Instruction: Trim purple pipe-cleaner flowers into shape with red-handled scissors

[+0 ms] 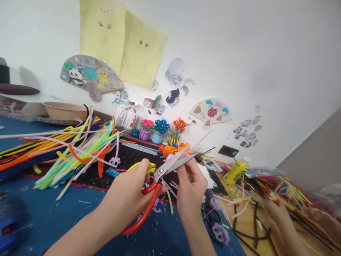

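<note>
My left hand [130, 188] is closed round the handles of red-handled scissors [149, 208]. Their metal blades are spread and point up and to the right, just beside my right hand [190, 181]. That hand is pinched, its fingertips behind the blades; a thin pale pipe cleaner [169, 187] runs near it, though its held part is mostly hidden. Behind the left hand stick out yellow plier-like handles [137, 165]. A lilac pipe-cleaner flower [115, 161] lies on the dark mat, and another lilac flower [220, 234] is at the lower right.
A heap of coloured pipe cleaners [80, 149] lies left. Potted pipe-cleaner flowers [161, 131] stand along the wall. At right are a yellow bottle [237, 170], more pipe cleaners [282, 192] and another person's hand [278, 213]. Small scraps dot the blue table [87, 209].
</note>
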A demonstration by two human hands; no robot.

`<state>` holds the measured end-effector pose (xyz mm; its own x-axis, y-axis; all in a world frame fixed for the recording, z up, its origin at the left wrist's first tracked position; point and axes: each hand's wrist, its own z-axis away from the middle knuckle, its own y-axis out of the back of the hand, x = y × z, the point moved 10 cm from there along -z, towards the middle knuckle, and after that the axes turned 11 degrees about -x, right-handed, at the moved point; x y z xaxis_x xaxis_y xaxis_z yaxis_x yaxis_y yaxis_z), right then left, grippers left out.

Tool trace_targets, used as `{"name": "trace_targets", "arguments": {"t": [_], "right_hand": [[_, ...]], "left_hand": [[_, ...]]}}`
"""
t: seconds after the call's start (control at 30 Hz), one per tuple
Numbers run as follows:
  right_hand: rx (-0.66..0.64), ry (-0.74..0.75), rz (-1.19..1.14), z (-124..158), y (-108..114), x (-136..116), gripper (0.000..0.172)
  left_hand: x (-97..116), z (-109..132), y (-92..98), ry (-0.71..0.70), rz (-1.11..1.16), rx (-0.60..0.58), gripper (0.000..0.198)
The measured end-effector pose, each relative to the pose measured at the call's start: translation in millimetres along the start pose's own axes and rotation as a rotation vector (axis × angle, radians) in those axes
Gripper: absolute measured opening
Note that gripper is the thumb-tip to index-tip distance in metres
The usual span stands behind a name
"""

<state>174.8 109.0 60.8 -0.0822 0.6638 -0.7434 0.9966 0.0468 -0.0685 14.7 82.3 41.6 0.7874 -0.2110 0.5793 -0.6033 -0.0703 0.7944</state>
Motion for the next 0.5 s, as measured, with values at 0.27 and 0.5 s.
{"name": "trace_targets", "arguments": {"t": [0.27,0.5], "right_hand": [[0.021,-0.052,-0.064,2.5,-3.3,4.4,0.017],[-0.001,-0.058,-0.03,1.9,-5.3,1.0,0.018]], "left_hand": [[1.8,-1.1,-4.9,0.003,0.026,-0.017,0.025],[0.4,1.8,-6.9,0.05,0.065,-0.063,0.024]]}}
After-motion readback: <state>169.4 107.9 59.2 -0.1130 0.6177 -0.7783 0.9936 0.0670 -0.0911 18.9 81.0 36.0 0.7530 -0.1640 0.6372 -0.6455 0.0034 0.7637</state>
